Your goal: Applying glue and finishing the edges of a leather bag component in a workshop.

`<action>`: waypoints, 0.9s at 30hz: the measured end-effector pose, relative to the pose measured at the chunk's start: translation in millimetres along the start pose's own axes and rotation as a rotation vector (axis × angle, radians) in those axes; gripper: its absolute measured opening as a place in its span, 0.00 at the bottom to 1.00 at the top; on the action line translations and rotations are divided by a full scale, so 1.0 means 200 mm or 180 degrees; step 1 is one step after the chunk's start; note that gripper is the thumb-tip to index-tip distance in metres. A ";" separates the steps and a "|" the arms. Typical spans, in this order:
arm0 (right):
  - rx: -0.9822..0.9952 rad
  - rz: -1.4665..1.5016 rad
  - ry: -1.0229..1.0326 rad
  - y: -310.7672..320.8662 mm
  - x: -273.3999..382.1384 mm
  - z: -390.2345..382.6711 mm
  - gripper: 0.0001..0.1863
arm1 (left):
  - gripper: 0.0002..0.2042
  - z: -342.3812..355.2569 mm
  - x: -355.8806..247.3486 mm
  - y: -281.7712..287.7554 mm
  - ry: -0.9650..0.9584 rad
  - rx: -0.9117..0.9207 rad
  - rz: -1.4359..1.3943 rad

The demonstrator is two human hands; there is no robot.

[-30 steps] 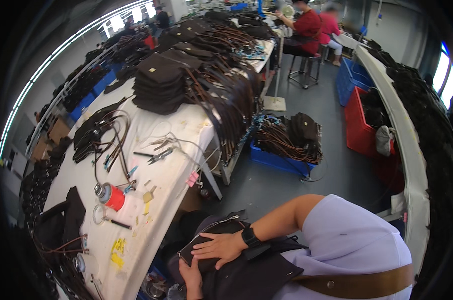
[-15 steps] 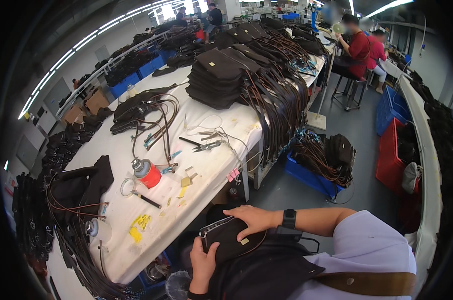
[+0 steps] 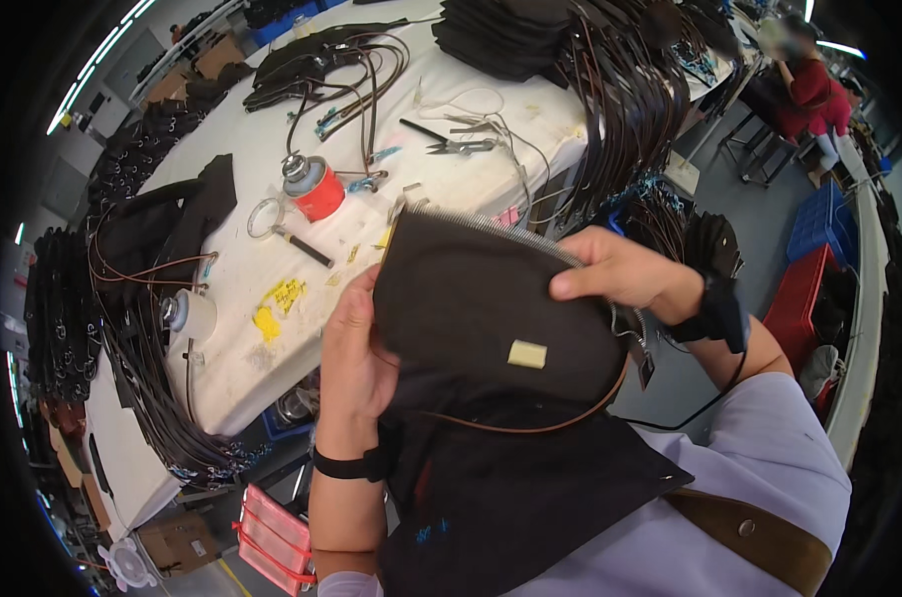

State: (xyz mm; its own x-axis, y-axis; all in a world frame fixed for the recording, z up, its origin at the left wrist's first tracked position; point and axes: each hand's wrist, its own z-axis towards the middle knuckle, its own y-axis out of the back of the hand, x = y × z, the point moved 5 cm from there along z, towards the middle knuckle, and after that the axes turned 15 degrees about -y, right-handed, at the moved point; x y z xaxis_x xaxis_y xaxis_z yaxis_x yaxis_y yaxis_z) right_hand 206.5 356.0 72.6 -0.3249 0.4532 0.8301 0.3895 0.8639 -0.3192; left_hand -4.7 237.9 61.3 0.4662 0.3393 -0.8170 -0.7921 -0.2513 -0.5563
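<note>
Across the head view, I see a blackish-brown fabric pouch (image 3: 481, 298) with a pale-yellow rectangular label (image 3: 527, 355) held up before the person's body, near the white-covered table (image 3: 252, 368). The left hand (image 3: 356, 348) grasps its left side; the right hand (image 3: 625, 271) grips its upper right edge, beside silver zipper teeth (image 3: 486, 223).

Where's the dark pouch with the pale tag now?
In the head view, the dark pouch is mid-picture, held between the left hand and the right hand, beside the white table.
</note>
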 end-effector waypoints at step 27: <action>-0.3249 0.0312 0.1560 1.61 1.27 -0.62 0.21 | 0.08 -0.18 0.12 0.68 0.0473 -0.1752 0.1002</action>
State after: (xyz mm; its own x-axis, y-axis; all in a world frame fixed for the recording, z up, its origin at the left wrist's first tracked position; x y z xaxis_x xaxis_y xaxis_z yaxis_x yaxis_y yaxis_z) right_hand 355.8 722.7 237.4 0.0303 0.1803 0.9831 0.9878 0.1452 -0.0571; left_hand -86.7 178.8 -40.4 0.3255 0.0545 -0.9440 -0.6005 -0.7592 -0.2509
